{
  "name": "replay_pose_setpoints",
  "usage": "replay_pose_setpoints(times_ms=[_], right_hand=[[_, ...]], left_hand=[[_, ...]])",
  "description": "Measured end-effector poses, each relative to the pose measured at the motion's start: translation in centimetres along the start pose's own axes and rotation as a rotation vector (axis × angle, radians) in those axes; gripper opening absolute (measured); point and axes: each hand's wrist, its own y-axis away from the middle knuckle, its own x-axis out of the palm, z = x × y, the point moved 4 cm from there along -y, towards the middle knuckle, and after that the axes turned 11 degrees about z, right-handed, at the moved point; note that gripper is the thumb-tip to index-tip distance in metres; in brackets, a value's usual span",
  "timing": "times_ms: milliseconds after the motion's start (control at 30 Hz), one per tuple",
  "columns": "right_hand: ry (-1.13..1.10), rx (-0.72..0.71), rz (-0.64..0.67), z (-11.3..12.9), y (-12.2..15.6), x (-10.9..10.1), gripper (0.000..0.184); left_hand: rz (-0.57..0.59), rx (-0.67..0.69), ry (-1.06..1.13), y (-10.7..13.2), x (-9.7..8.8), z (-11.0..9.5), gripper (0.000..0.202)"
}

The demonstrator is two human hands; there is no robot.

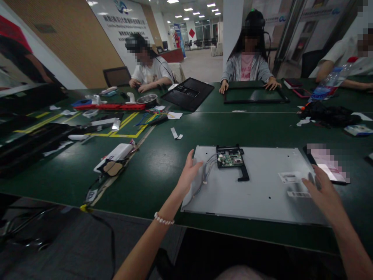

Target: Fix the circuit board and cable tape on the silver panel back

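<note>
Metal panel (256, 190) lies flat on the table (154, 175) right in front of us, its labels (288, 177) facing up. Our left hand (187, 175) is at its left edge, fingers spread and thumb over the surface; our right hand (326, 194) is at the right edge, near a phone (332, 170), fingers likewise parted. Neither hand is closed around anything, though we cannot tell whether the fingertips press on the panel.

We judge the work to be partway. The circuit board (230, 159) and black bracket (244, 173) already sit on the panel, with grey cables (207, 167) running leftward from the board. A small white connector (204, 182) seems loose, so wiring may remain; whether the board is fastened, we cannot tell. No cover is over the board.
</note>
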Motion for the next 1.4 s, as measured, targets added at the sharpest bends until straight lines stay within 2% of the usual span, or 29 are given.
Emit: replay_pose_setpoints(times_ms=[67, 133, 300, 400, 533, 733, 967, 1067, 1400], right_hand=[[0.077, 0.002, 0.008, 0.9, 0.1, 0.1, 0.075], [0.14, -0.017, 0.002, 1.8, 0.3, 0.2, 0.075], [0.19, -0.041, -0.011, 2.5, 0.6, 0.5, 0.073], [0.184, -0.043, -0.013, 2.2, 0.6, 0.6, 0.071], [0.176, -0.067, -0.022, 2.1, 0.6, 0.6, 0.069], [0.183, -0.061, -0.015, 2.2, 0.7, 0.6, 0.069], [0.196, -0.049, -0.011, 2.7, 0.9, 0.3, 0.067], [0.198, -0.045, -0.006, 2.8, 1.0, 0.3, 0.067], [0.208, -0.056, 0.01, 2.0, 0.7, 0.6, 0.068]], left_hand=[[0.01, 0.077, -0.24, -0.7, 0.6, -0.5, 0.079], [0.076, 0.157, -0.418, -1.6, 1.7, -1.2, 0.088], [0.444, 0.269, -0.505, -4.2, 5.2, -2.8, 0.11], [0.548, 0.287, -0.545, -5.5, 6.4, -3.0, 0.112], [0.501, 0.308, -0.573, -6.4, 6.8, -2.9, 0.112], [0.495, 0.355, -0.561, -5.1, 7.3, -3.2, 0.113], [0.634, 0.415, -0.546, -2.3, 10.8, -2.7, 0.117], [0.659, 0.428, -0.551, -1.1, 11.9, -2.8, 0.117], [0.677, 0.446, -0.571, 0.6, 12.2, -2.9, 0.117]])
